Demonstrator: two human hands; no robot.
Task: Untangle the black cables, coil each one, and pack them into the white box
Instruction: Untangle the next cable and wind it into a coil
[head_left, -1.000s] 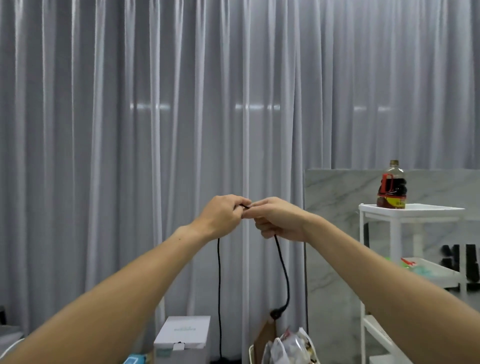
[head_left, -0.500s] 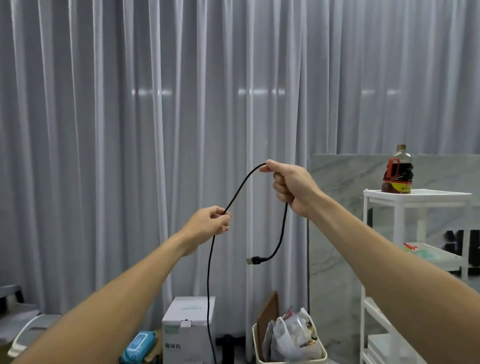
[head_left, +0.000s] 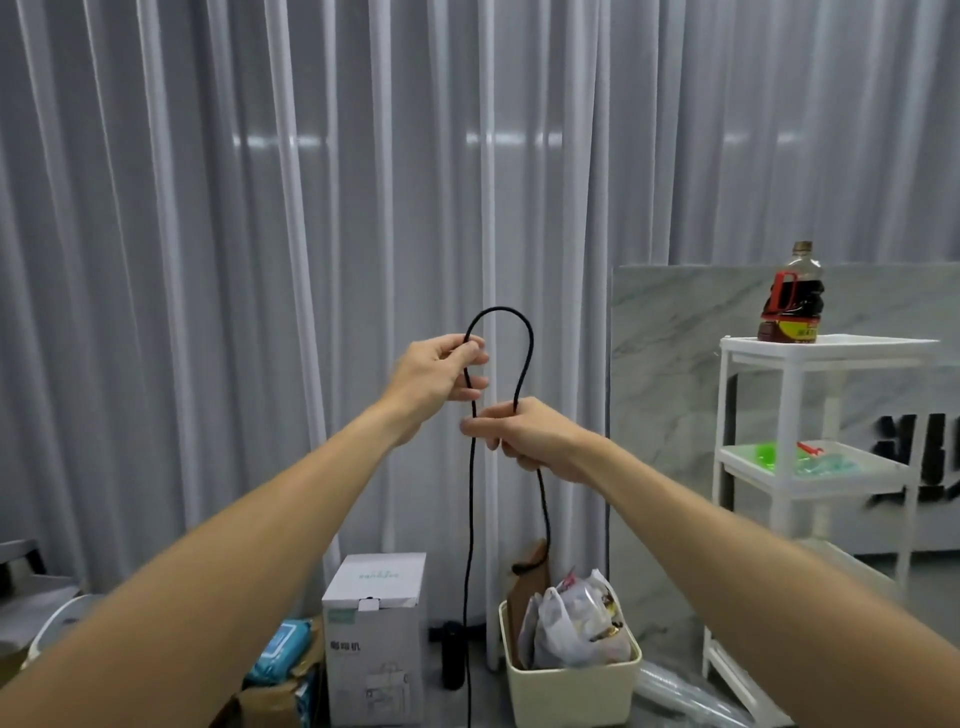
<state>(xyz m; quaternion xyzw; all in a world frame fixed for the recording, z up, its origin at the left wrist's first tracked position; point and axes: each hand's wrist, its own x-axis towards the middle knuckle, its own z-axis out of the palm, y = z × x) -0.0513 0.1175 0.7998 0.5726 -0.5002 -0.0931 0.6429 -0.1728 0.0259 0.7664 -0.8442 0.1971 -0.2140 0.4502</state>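
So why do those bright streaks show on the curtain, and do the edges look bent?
Head view: the streaks look like ceiling lights glaring off the sheer grey curtain; the wide lens bows the folds at the edges; the thin black cable stays sharp between left hand and right hand.

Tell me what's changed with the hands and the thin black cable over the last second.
A second ago both hands pinched the thin black cable at one spot. They drew apart, then closed in again: the left hand now sits higher, the right hand just below it, with an upright loop arching between them. The plug end, swung up half a second ago, hangs low again. Both hands kept their hold; the dark-liquid bottle stayed on the white shelf trolley.
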